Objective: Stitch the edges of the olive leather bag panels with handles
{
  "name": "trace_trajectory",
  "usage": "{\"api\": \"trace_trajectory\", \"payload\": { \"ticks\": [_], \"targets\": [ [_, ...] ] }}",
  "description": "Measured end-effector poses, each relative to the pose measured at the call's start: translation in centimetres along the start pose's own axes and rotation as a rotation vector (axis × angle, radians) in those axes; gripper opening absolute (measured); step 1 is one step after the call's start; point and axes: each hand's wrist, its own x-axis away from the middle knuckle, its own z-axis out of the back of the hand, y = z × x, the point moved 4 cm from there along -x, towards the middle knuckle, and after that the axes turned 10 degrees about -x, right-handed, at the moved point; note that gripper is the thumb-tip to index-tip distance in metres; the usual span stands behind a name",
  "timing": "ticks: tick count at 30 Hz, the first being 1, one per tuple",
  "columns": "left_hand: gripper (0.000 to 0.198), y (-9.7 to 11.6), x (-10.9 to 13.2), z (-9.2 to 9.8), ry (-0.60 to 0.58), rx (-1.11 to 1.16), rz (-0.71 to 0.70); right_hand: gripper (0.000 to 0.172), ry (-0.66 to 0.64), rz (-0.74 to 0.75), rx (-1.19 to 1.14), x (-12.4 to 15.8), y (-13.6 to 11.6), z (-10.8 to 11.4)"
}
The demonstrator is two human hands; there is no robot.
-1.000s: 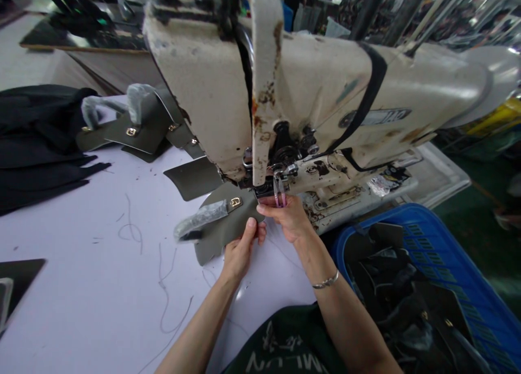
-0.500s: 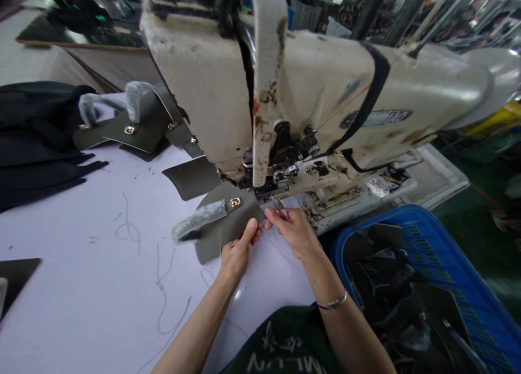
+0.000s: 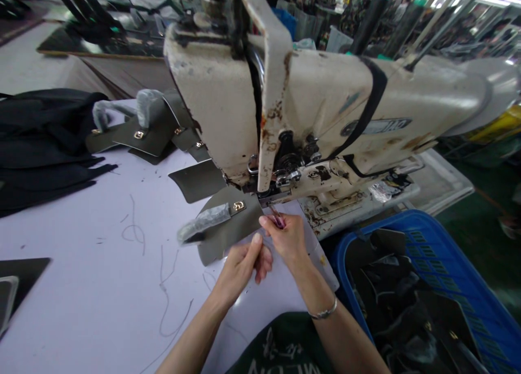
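Observation:
A dark olive bag panel (image 3: 244,226) lies on the white table under the sewing machine's head. It carries a gold clasp (image 3: 238,206) and a handle wrapped in clear plastic (image 3: 207,222). My right hand (image 3: 290,241) grips small thread snips (image 3: 278,220) with pink handles, their blades pointing toward the needle area, beside the panel's right edge. Just below the panel is my left hand (image 3: 242,264), thumb pressed against curled fingers; whatever it pinches, if anything, is too small to make out.
The cream sewing machine (image 3: 220,92) stands across the table. More olive panels (image 3: 152,132) and black fabric (image 3: 44,140) lie at the left. A blue basket (image 3: 427,222) with dark pieces stands at the right. Pen lines mark the white tabletop (image 3: 101,287).
My left hand has come away from the panel's lower right edge, toward me. My right hand keeps the snips near the needle area. The view has shifted slightly.

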Motion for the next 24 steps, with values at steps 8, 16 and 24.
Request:
{"api": "trace_trajectory", "payload": {
  "ticks": [8, 16, 24],
  "targets": [
    [0.040, 1.1, 3.1, 7.3, 0.597, -0.990, -0.366, 0.033, 0.043, -0.134, -0.302, -0.3, 0.4, -0.5],
    [0.047, 6.5, -4.7, 8.4, 0.390, -1.244, -0.535, 0.029, 0.070, -0.230, -0.488, -0.1, 0.5, -1.2],
    [0.041, 7.0, -6.7, 9.7, 0.247, -1.262, -0.601, 0.031, 0.044, -0.219, -0.521, -0.6, 0.9, -1.7]
  ]
}}
